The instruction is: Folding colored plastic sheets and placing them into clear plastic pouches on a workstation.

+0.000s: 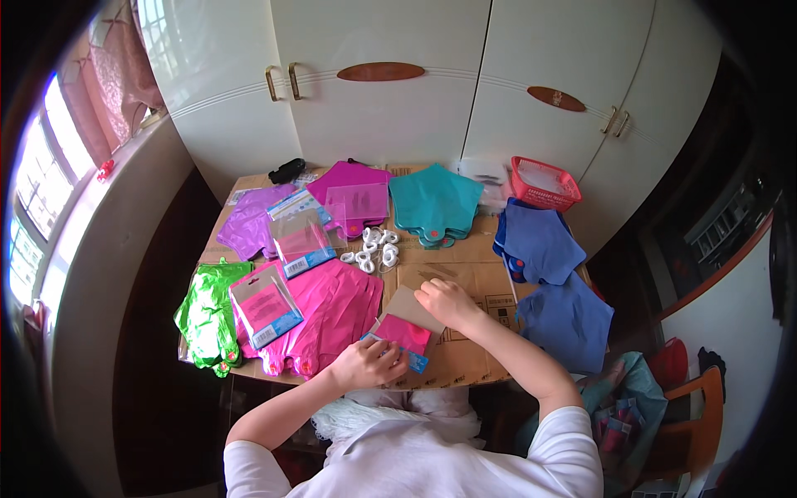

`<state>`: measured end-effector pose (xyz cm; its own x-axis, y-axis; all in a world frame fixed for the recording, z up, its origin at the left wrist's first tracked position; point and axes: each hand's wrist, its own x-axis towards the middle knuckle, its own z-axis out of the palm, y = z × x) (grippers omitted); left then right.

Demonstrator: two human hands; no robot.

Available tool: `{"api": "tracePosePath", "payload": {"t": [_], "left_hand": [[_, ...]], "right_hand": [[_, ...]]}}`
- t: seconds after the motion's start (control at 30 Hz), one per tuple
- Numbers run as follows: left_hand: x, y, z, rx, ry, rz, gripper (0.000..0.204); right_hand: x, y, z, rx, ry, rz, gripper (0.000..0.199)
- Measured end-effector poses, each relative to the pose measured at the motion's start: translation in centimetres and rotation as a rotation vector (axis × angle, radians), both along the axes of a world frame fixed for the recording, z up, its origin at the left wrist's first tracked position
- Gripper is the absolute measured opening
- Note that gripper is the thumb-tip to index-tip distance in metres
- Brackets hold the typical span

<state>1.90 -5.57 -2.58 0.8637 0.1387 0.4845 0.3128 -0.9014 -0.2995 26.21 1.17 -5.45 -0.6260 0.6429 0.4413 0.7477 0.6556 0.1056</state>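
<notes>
Both hands were on the pink packet (404, 334), lying at the near edge of the cardboard-covered table (465, 278). The left hand (370, 363) pinched its lower end, fingers closed on it. The right hand (447, 300) gripped the brown card (411, 305) at the packet's top. White rings (373, 249) sat beyond, pink balloons (336, 311) just left.

The person wears a white top with short sleeves. The sleeves stop above the elbows, so both arms are bare below them. The left hand (369, 363) and the right hand (447, 300) have no gloves, rings or watch on them.
</notes>
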Motion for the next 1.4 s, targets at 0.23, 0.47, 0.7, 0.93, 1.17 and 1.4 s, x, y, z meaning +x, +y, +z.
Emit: {"api": "tracePosePath", "payload": {"t": [0.23,0.47,0.7,0.93,1.17,1.4], "left_hand": [[1.0,0.2,-0.4,0.048,0.061,0.031,0.026],[1.7,1.3,-1.4,0.057,0.049,0.038,0.026],[2.5,1.2,-1.9,0.027,0.066,0.077,0.026],[2.8,0.6,-2.1,-0.019,0.077,0.105,0.026],[2.9,0.3,-2.2,-0.024,0.076,0.115,0.024],[3.3,0.6,-2.2,-0.056,0.085,0.090,0.024]], "right_hand": [[-1.1,-0.8,-0.5,-0.129,0.162,-0.019,0.004],[-1.4,-1.5,0.1,-0.181,0.261,0.016,0.002],[-2.0,-1.9,1.5,-0.244,0.213,-0.029,0.016],[-3.7,0.5,2.4,-0.240,0.016,0.331,0.016],[-4.9,2.5,3.9,-0.310,-0.280,0.293,0.012],[-6.9,3.8,3.4,-0.241,-0.430,0.294,0.016]]}}
